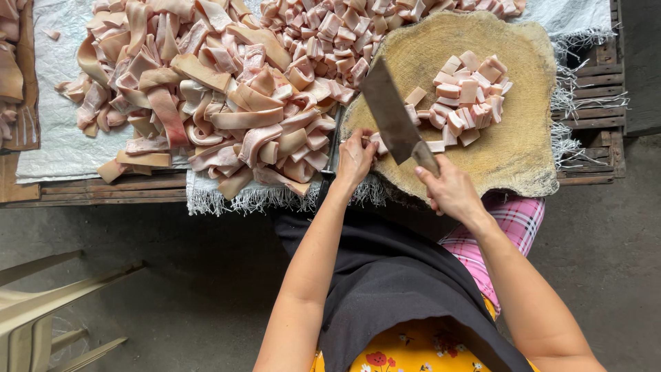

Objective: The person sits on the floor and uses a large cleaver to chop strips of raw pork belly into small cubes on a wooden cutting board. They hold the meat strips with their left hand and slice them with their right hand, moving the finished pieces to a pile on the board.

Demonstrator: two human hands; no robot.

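My right hand [451, 191] grips the handle of a broad cleaver [390, 114], whose blade is raised over the round wooden chopping block [513, 148]. My left hand [354, 160] presses a pale pink strip of meat [376, 142] down at the block's left edge, right beside the blade. A heap of cut pink cubes [468, 96] lies on the block's upper right.
A big pile of long meat strips [206, 96] covers a white woven sheet [58, 131] on a wooden pallet [592, 103]. More cut pieces [330, 34] are heaped behind the block. A plastic chair [41, 303] stands at lower left on the concrete floor.
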